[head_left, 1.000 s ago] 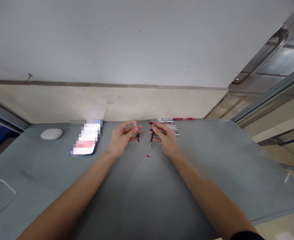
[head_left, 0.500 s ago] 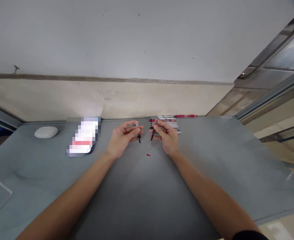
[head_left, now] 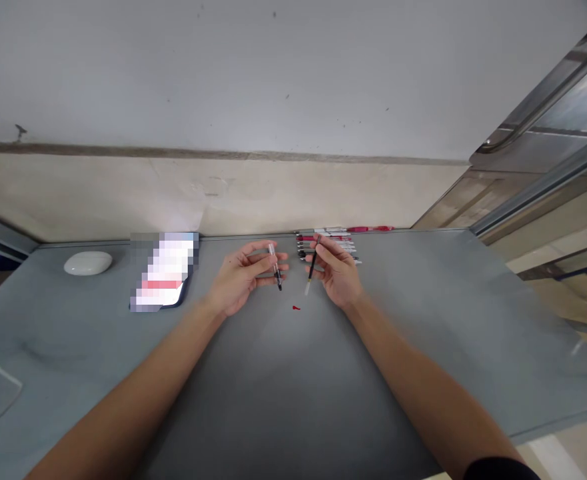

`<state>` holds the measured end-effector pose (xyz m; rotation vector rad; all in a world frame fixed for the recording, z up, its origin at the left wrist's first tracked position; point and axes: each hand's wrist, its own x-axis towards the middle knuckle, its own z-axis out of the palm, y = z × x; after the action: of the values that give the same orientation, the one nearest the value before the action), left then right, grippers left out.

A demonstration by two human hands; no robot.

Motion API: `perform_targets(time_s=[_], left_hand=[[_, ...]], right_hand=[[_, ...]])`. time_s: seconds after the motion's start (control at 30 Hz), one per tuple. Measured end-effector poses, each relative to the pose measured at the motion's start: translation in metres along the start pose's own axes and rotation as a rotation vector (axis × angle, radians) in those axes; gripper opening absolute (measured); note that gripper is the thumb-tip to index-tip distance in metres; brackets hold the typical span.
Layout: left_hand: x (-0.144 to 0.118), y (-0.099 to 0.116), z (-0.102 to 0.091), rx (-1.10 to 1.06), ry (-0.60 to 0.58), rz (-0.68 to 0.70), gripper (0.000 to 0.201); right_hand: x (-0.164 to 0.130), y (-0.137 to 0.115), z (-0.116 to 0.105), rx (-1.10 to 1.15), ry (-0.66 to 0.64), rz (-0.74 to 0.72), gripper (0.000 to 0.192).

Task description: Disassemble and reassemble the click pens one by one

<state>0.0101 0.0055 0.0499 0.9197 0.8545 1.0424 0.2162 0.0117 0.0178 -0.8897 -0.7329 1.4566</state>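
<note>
- My left hand [head_left: 240,277] pinches a clear pen barrel [head_left: 274,265] between thumb and fingertips, its black tip pointing down toward the table [head_left: 423,320].
- My right hand [head_left: 339,272] grips a thin dark refill [head_left: 312,267], tilted, with its pale end lowest.
- The two pieces are held close together but apart, above the table.
- A small red cap [head_left: 296,308] lies on the table just below both hands.
- A row of pens [head_left: 330,243] lies just beyond my right hand.
- A phone [head_left: 166,270] lies well to the left of my left hand.
</note>
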Motion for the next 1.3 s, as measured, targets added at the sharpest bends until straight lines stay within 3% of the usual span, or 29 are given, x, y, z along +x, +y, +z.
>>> perform_targets(time_s=[1.0, 1.3], left_hand=[[0.0, -0.001, -0.001, 0.019, -0.034, 0.017, 0.032], [-0.003, 0.007, -0.002, 0.203, -0.017, 0.086, 0.033]], right_hand=[[-0.002, 0.001, 0.003, -0.081, -0.01, -0.089, 0.027], [-0.009, -0.006, 0.016, -0.104, -0.023, -0.116, 0.028]])
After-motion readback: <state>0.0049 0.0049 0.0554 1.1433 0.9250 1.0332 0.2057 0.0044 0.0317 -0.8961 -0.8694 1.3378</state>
